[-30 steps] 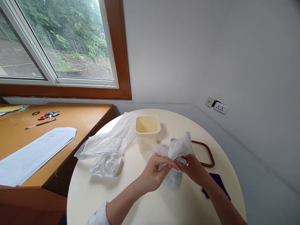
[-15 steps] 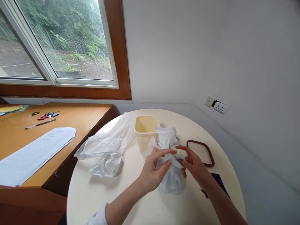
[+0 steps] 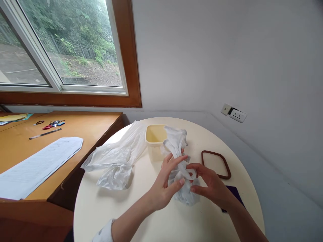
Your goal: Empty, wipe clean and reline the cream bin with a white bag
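A white plastic bag (image 3: 188, 198) stands bunched on the round table, its neck twisted upward into a loose flared end and a loop at its middle. My left hand (image 3: 163, 188) is curled round the left side of the neck, with fingertips showing behind it and the thumb in front. At the loop, my right hand (image 3: 210, 183) grips the plastic with bent fingers, the thumb lower down by the bag's body. Whatever the bag holds is hidden. Just behind it stands a pale yellow plastic container (image 3: 154, 153), open at the top and partly covered by the bag's end.
Another crumpled clear plastic bag (image 3: 118, 158) lies at the left on the cream table (image 3: 101, 215). To the right are a brown rounded frame (image 3: 224, 161) and a dark purple piece (image 3: 234, 193). Papers (image 3: 42, 164), a pen (image 3: 45, 133) and keys (image 3: 54, 125) lie on the wooden desk.
The bag's neck has been drawn into a visible loop, and its upper end now leans left over the container. My left fingers have moved behind the neck; my right hand has opened slightly wider.
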The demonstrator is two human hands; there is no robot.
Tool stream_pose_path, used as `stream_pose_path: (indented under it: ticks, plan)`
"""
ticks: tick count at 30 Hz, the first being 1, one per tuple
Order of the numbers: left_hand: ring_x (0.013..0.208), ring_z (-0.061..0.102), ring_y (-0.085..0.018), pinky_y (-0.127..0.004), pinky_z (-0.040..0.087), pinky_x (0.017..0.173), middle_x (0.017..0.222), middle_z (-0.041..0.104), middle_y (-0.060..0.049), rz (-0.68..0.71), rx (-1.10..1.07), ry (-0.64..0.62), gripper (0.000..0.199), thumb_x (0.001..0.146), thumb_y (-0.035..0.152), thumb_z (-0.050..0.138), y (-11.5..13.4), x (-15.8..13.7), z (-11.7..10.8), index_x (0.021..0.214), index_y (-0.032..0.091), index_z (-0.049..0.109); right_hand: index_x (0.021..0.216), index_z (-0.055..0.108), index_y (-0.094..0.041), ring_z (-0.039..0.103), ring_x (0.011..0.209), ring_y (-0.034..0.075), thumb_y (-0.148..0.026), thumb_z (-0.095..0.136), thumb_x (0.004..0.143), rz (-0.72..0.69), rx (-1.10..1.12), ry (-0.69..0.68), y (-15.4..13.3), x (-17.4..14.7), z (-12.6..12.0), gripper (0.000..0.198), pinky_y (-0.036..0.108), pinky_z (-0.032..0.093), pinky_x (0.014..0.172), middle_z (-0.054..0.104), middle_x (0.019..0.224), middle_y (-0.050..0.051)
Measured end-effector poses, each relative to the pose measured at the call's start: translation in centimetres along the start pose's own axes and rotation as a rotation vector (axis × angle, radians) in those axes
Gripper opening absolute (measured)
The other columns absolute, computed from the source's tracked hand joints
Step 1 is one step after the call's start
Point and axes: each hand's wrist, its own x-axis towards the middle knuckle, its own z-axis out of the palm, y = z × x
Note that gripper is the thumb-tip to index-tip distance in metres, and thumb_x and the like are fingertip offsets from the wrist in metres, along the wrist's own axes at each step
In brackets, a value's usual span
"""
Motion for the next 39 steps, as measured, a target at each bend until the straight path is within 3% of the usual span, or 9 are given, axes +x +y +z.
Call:
stream_pose_path:
  ticks: [4, 8, 12, 17, 19, 22, 27, 35, 39]
  plan:
    - [0.135, 0.010, -0.028, -0.049, 0.007, 0.108, 0.146, 0.025, -0.004, 0.045, 0.000, -0.028, 0.050, 0.084, 0.029, 0.050, 0.5, 0.0, 0.0, 0.133, 0.028, 0.037, 0.100, 0.058, -0.028, 0.051, 0.077, 0.015, -0.031, 0.060, 0.074, 0.023, -0.177, 0.112, 0.3, 0.2, 0.4, 0.026, 0.027, 0.042, 0.072, 0.060, 0.090, 0.000]
    - [0.133, 0.018, -0.026, -0.047, 0.014, 0.107, 0.147, 0.023, -0.005, 0.083, 0.059, -0.046, 0.056, 0.084, 0.023, 0.049, 0.5, 0.1, -0.2, 0.136, 0.029, 0.030, 0.081, 0.060, -0.022, 0.045, 0.065, 0.013, -0.033, 0.051, 0.081, 0.002, -0.111, 0.186, 0.1, 0.7, 0.2, 0.014, 0.025, 0.037, 0.061, 0.056, 0.074, 0.000]
    - [0.132, 0.021, -0.026, -0.046, 0.015, 0.108, 0.143, 0.028, -0.007, 0.068, 0.224, -0.035, 0.063, 0.080, 0.017, 0.053, 0.1, 0.3, -0.4, 0.136, 0.028, 0.027, 0.068, 0.056, -0.017, 0.027, 0.046, 0.008, -0.046, 0.050, 0.081, 0.068, 0.152, 0.116, -0.4, 1.2, -0.6, 0.031, 0.023, 0.023, 0.045, 0.035, 0.051, -0.005]
    - [0.129, 0.029, -0.024, -0.049, -0.006, 0.109, 0.126, 0.051, -0.005, 0.057, 0.339, -0.123, 0.073, 0.078, 0.024, 0.059, -0.4, 0.5, -0.2, 0.138, 0.031, 0.017, 0.059, 0.049, -0.017, 0.023, 0.043, 0.006, -0.050, 0.051, 0.080, 0.077, 0.275, -0.080, -1.3, 1.9, -0.9, 0.039, 0.023, 0.019, 0.044, 0.029, 0.046, -0.007]
    - [0.125, 0.034, -0.024, -0.049, 0.007, 0.109, 0.113, 0.058, -0.004, 0.025, 0.342, -0.101, 0.074, 0.077, 0.028, 0.061, -0.7, 0.5, 0.0, 0.137, 0.033, 0.018, 0.062, 0.050, -0.017, 0.027, 0.042, 0.006, -0.050, 0.050, 0.081, 0.055, 0.260, -0.113, -1.8, 2.3, -0.6, 0.038, 0.023, 0.022, 0.045, 0.033, 0.044, -0.007]
    - [0.100, 0.051, -0.021, -0.039, 0.038, 0.089, 0.097, 0.057, -0.002, -0.082, 0.353, -0.010, 0.064, 0.078, 0.029, 0.058, -1.5, 0.3, 0.1, 0.133, 0.035, 0.025, 0.070, 0.053, -0.018, 0.038, 0.047, 0.008, -0.046, 0.050, 0.082, 0.004, 0.200, -0.077, -2.3, 2.7, 0.0, 0.031, 0.023, 0.031, 0.050, 0.042, 0.049, -0.005]
    - [0.065, 0.047, -0.012, -0.025, 0.039, 0.062, 0.077, 0.048, 0.003, -0.182, 0.364, 0.082, 0.052, 0.081, 0.025, 0.050, -3.0, -0.6, -0.4, 0.129, 0.032, 0.029, 0.106, 0.049, -0.023, 0.052, 0.073, 0.013, -0.038, 0.051, 0.083, -0.017, 0.005, -0.024, -1.6, 2.5, 0.4, 0.027, 0.028, 0.040, 0.070, 0.055, 0.076, -0.001]
    - [0.079, 0.054, -0.015, -0.024, 0.042, 0.069, 0.088, 0.059, -0.001, -0.228, 0.249, 0.158, 0.035, 0.086, 0.030, 0.044, -4.5, -2.5, -1.9, 0.121, 0.025, 0.039, 0.106, 0.052, -0.028, 0.053, 0.094, 0.019, -0.047, 0.053, 0.078, 0.288, -0.295, -0.175, 1.6, -0.1, -1.7, 0.034, 0.032, 0.042, 0.076, 0.056, 0.109, 0.004]
    - [0.092, 0.053, -0.018, -0.027, 0.042, 0.080, 0.099, 0.058, -0.005, -0.200, 0.257, 0.133, 0.025, 0.088, 0.030, 0.041, -5.2, -3.2, -1.9, 0.108, 0.021, 0.052, 0.094, 0.057, -0.025, 0.055, 0.082, 0.017, -0.040, 0.057, 0.076, 0.312, -0.306, -0.212, 2.7, -0.8, -1.7, 0.023, 0.029, 0.042, 0.071, 0.060, 0.095, 0.002]
